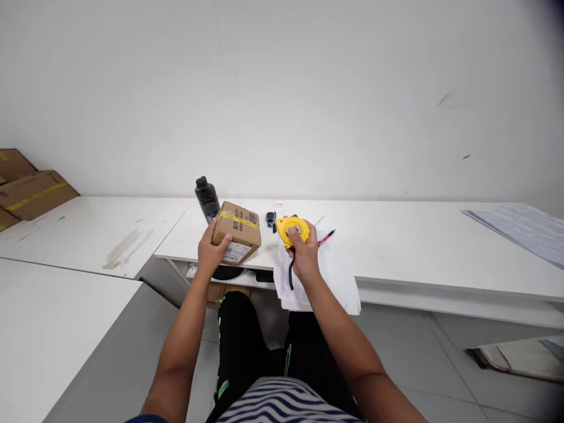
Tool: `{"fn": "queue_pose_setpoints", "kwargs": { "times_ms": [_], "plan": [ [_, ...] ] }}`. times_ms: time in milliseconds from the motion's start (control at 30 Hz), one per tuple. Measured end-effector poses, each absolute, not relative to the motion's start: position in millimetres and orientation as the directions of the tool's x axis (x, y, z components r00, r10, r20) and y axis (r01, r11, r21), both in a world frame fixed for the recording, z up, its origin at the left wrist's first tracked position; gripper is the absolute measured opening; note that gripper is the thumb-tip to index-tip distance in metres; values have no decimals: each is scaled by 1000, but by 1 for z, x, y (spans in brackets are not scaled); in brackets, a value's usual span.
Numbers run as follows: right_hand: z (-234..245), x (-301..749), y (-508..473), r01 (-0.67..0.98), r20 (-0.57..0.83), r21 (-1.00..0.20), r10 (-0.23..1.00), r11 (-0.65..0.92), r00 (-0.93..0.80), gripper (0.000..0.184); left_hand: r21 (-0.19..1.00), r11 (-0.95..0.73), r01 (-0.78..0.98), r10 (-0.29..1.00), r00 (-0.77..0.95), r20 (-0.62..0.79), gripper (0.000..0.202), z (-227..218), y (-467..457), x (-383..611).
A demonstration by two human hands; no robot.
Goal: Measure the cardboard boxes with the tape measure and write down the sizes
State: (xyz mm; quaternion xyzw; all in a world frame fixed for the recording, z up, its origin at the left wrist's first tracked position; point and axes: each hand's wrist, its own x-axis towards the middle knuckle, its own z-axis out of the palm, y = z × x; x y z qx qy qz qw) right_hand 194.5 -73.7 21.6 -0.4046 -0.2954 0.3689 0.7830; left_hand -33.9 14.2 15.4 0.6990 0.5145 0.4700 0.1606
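My left hand (210, 251) grips a small brown cardboard box (238, 230) with yellow tape and a white label, tilted above the front edge of the white table (396, 247). My right hand (304, 254) is closed around a yellow tape measure (291, 229) with a black strap hanging down. Both hands are held close together over the table's near edge. Under the right hand lie white printed papers (339, 282) that hang over the edge, with a red pen (326, 237) on them.
A black bottle (207, 198) stands behind the box. A small dark blue object (270, 219) lies beside the tape measure. Cardboard boxes (30, 191) are stacked at far left on another white table (88, 235). More papers (524, 226) lie at far right.
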Motion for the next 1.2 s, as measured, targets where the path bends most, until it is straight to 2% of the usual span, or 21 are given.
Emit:
{"fn": "queue_pose_setpoints", "kwargs": {
  "times_ms": [100,167,233,333,467,667,867,1033,1200],
  "plan": [
    [45,193,-41,-79,340,-911,846,405,411,63,858,-384,342,908,-27,417,73,-12,17,-47],
    [62,186,-14,135,452,-892,861,432,231,62,923,-332,195,939,-23,343,74,-27,17,-48],
    [78,175,10,358,489,-813,872,460,-9,60,953,-295,73,955,-6,297,73,-34,17,-45],
    [93,153,36,576,411,-631,853,520,-321,57,947,-320,-5,945,-72,319,69,-25,16,-41],
    [96,130,48,621,362,-496,794,607,-488,55,950,-311,12,944,-111,310,69,-3,17,-36],
    [91,122,50,664,293,-458,805,592,-516,52,961,-274,-48,958,-100,268,59,1,15,-30],
    [98,130,45,707,201,-402,809,582,-552,48,963,-215,-164,972,-134,194,58,1,15,-26],
    [99,145,33,735,186,-398,832,550,-522,46,970,-188,-155,973,-167,162,58,3,16,-25],
    [96,187,11,739,156,-457,862,496,-482,47,967,-190,-168,973,-165,162,58,0,16,-26]
  ]
}}
